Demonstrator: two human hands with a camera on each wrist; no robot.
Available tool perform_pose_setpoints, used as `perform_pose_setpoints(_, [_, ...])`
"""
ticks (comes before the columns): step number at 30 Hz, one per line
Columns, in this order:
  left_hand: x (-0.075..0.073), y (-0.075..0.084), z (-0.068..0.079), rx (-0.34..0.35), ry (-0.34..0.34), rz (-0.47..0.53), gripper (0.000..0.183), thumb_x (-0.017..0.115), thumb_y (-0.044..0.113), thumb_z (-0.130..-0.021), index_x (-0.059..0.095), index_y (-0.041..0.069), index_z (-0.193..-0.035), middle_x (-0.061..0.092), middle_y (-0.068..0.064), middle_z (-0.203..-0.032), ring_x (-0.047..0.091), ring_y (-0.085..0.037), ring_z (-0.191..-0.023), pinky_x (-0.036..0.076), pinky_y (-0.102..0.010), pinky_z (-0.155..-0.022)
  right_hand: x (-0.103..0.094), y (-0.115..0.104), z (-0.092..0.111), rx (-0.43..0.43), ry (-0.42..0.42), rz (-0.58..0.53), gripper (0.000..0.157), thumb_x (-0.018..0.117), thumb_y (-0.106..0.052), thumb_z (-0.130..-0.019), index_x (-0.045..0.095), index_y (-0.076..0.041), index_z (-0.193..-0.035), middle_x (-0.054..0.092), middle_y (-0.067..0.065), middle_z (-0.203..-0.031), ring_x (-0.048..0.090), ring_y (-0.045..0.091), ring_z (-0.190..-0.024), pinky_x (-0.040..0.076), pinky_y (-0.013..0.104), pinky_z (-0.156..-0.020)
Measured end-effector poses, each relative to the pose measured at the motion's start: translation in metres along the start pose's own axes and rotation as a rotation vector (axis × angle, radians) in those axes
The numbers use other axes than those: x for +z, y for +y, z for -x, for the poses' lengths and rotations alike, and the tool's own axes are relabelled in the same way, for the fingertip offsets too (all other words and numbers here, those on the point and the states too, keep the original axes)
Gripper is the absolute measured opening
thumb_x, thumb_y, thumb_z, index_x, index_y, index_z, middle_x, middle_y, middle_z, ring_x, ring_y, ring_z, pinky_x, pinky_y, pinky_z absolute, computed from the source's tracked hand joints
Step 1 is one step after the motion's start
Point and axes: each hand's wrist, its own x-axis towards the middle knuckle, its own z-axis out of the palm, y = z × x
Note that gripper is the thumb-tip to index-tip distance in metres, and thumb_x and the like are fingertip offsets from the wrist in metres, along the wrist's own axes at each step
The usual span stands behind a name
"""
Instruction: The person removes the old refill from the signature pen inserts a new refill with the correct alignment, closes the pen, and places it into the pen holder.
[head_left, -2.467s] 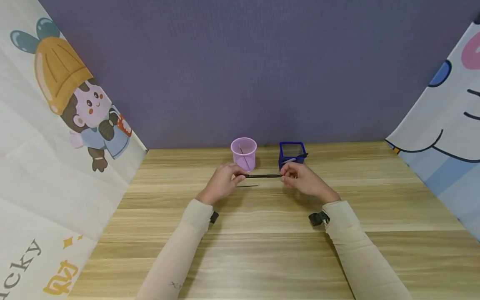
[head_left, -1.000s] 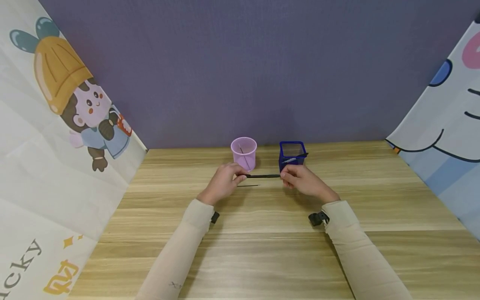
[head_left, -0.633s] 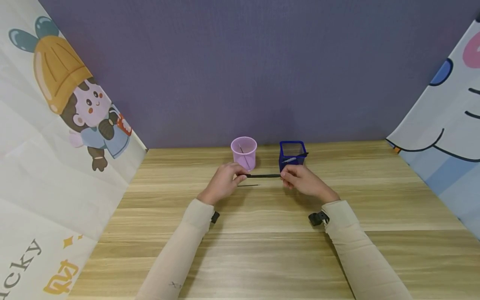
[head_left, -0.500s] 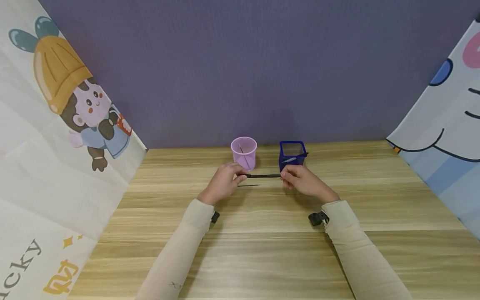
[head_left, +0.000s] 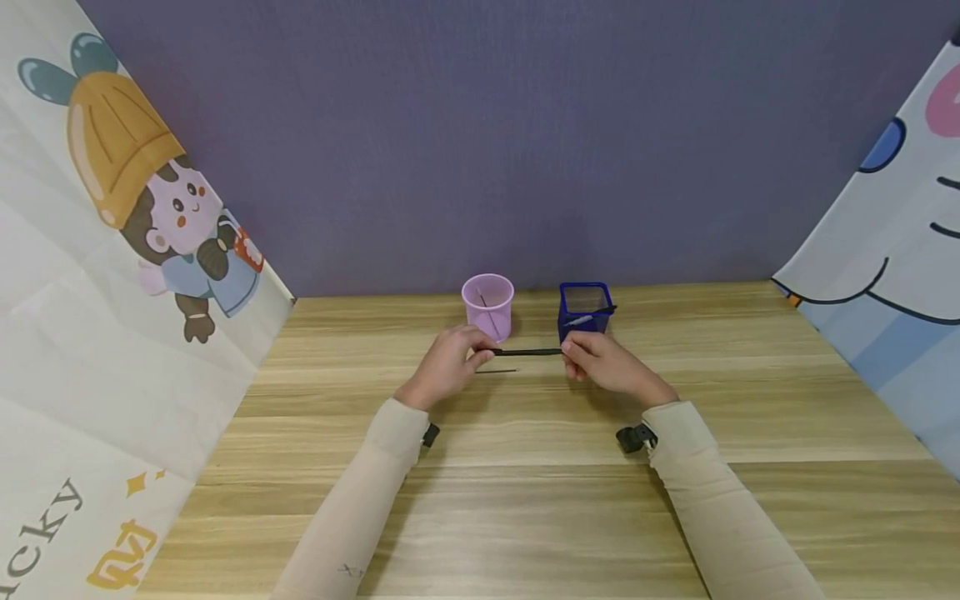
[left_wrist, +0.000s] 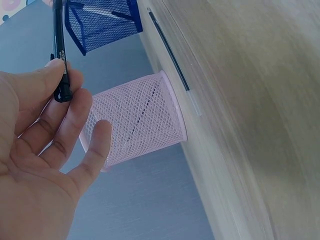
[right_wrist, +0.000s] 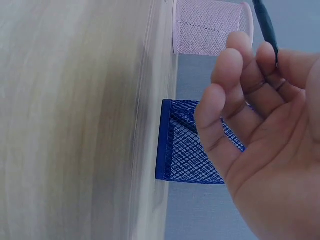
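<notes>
A black pen [head_left: 527,352] [left_wrist: 59,55] [right_wrist: 265,25] is held level above the wooden table [head_left: 525,500] between both hands. My left hand [head_left: 450,362] [left_wrist: 45,150] pinches its left end between thumb and forefinger. My right hand [head_left: 603,360] [right_wrist: 265,125] pinches its right end. Just behind the hands stand a pink mesh cup [head_left: 488,306] [left_wrist: 137,122] [right_wrist: 210,26] and a blue square mesh holder [head_left: 584,310] [left_wrist: 102,22] [right_wrist: 187,145], each with a thin item inside. A thin pen refill [head_left: 495,372] [left_wrist: 170,52] lies on the table under the pen.
A purple wall [head_left: 487,142] closes the back. Printed cloth panels stand at the left [head_left: 112,292] and right [head_left: 892,250] sides. Wide bare wood lies in front of the hands.
Nothing has visibly moved; both hands keep the pen in the same place.
</notes>
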Motion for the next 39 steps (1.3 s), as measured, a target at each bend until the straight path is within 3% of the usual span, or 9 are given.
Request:
perform_pose_setpoints(17, [0.0007,0.0006,0.0007,-0.001,0.001,0.007,0.010,0.072,0.011,-0.095,0.078,0.009,-0.103,0.076,-0.006,-0.106,0.069,-0.021,-0.100,0.055,-0.039,-0.095,0.0015,0.0005,-0.0018,0.002,-0.006,0.019,0.039,0.038,-0.025,-0.113,0.059,-0.006,-0.086,0.067,0.006,-0.075,0.061,0.021,-0.067,0.049,0.028,-0.060])
perform_pose_setpoints(29, [0.0013,0.0000,0.0001,0.007,0.008,-0.013,0.011,0.073,0.011,-0.094,0.078,0.009,-0.104,0.076,-0.005,-0.107,0.069,-0.023,-0.103,0.054,-0.041,-0.099,0.0025,0.0001,-0.0008,0.060,-0.015,-0.005,0.044,0.037,-0.027,-0.113,0.059,-0.003,-0.084,0.065,0.011,-0.071,0.046,0.014,-0.054,0.039,0.026,-0.051])
perform_pose_setpoints(35, [0.0011,0.0004,0.0002,0.001,0.004,-0.008,0.011,0.073,0.012,-0.094,0.078,0.009,-0.104,0.076,-0.005,-0.106,0.069,-0.022,-0.102,0.054,-0.041,-0.099,0.0022,0.0005,-0.0013,0.073,-0.016,-0.064,0.042,0.039,-0.027,-0.112,0.061,0.002,-0.091,0.066,0.013,-0.076,0.057,0.021,-0.062,0.047,0.027,-0.055])
perform_pose_setpoints(39, [0.0014,-0.0001,-0.0002,-0.008,-0.001,-0.009,0.012,0.073,0.012,-0.094,0.078,0.010,-0.105,0.076,-0.005,-0.106,0.069,-0.022,-0.102,0.053,-0.041,-0.099,0.0021,0.0024,-0.0020,0.037,0.000,-0.076,0.041,0.040,-0.027,-0.112,0.060,0.005,-0.098,0.067,0.013,-0.079,0.062,0.024,-0.068,0.053,0.031,-0.060])
